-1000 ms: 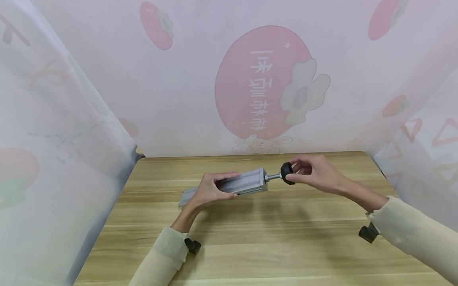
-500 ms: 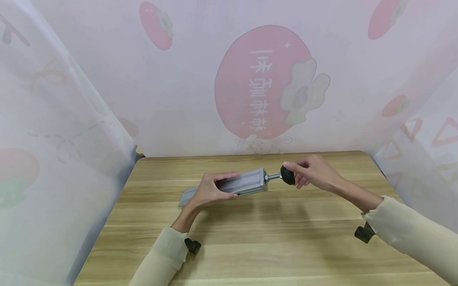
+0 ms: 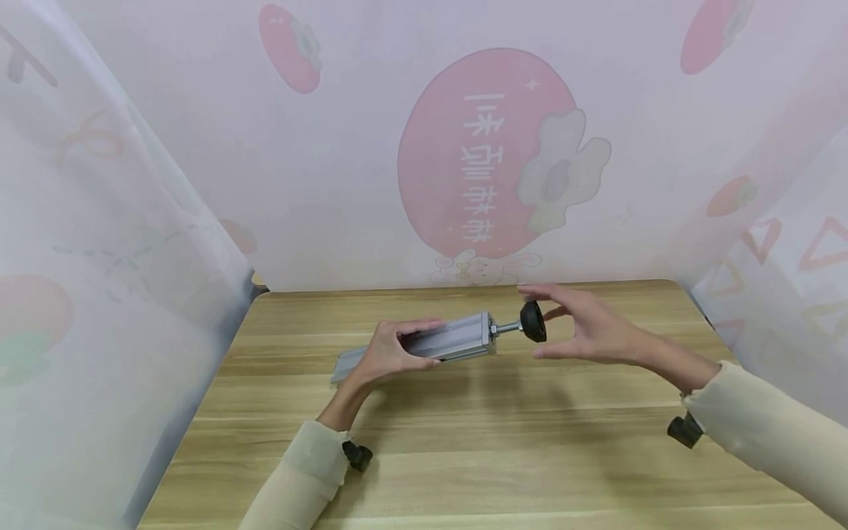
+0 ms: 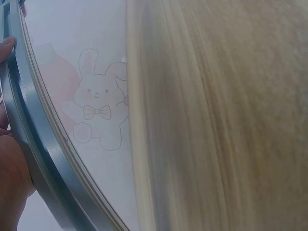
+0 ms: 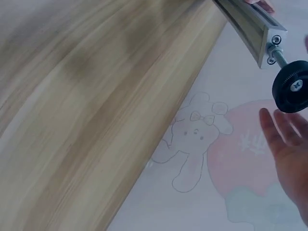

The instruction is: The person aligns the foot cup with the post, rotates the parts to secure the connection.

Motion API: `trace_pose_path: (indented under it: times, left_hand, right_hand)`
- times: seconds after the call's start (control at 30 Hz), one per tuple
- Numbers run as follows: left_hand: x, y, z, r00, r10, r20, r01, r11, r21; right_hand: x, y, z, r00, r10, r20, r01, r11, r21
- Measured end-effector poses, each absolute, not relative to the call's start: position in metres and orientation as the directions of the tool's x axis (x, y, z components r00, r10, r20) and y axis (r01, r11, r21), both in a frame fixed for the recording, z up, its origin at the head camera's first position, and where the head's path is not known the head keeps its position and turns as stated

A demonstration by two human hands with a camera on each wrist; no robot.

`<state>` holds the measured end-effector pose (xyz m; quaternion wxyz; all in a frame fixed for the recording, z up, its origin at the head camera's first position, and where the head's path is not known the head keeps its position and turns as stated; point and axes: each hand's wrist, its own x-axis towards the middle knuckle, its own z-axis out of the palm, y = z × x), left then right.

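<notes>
A length of silver aluminium profile (image 3: 457, 337) is held at a slant above the wooden table. My left hand (image 3: 384, 357) grips it near the middle, thumb along one side and fingers along the other; its grooved side (image 4: 38, 120) fills the left edge of the left wrist view. From the profile's right end sticks a threaded stem (image 3: 508, 327) carrying a black levelling foot (image 3: 533, 322). The right wrist view shows the foot's ribbed edge and a cross-head screw at its centre. Around the foot, my right hand (image 3: 599, 331) has thumb and fingers spread apart, not gripping it.
The wooden table (image 3: 411, 471) extends under both arms, its far edge close behind the profile. A white printed curtain (image 3: 344, 184) hangs at the back and along both sides. Small black devices sit at both sleeve cuffs.
My right hand pinched the black foot, turned with it, and has now let go, with its fingers spreading around it. My left hand and the profile stay in place.
</notes>
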<state>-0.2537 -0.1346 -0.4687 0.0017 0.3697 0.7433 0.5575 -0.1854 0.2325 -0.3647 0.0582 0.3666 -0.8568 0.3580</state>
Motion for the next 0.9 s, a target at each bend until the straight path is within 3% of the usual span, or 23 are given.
trace_pose_path:
  times: [0.07, 0.17, 0.53, 0.73, 0.9]
  left_hand:
    - [-0.2542, -0.1347, -0.4692, -0.722, 0.551, 0.418, 0.555, 0.101, 0.826]
    - [-0.2546, -0.1347, -0.4696, -0.719, 0.551, 0.423, 0.56, 0.098, 0.823]
    - [-0.2553, -0.1348, -0.4691, -0.723, 0.548, 0.42, 0.554, 0.096, 0.827]
    - [-0.254, -0.1347, -0.4684, -0.734, 0.547, 0.402, 0.533, 0.097, 0.84]
    - [-0.2542, -0.1345, -0.4693, -0.731, 0.546, 0.409, 0.539, 0.095, 0.837]
  right_hand:
    - [-0.1872, 0.2338, -0.3674, -0.652, -0.626, 0.428, -0.744, 0.422, -0.518]
    - [-0.1887, 0.2358, -0.3697, -0.598, -0.641, 0.482, -0.792, 0.378, -0.48]
    - [-0.189, 0.2375, -0.3689, -0.558, -0.632, 0.538, -0.819, 0.317, -0.477]
    - [-0.187, 0.2375, -0.3709, -0.638, -0.583, 0.503, -0.757, 0.359, -0.546]
    - [-0.1819, 0.2353, -0.3694, -0.768, -0.501, 0.398, -0.619, 0.424, -0.661]
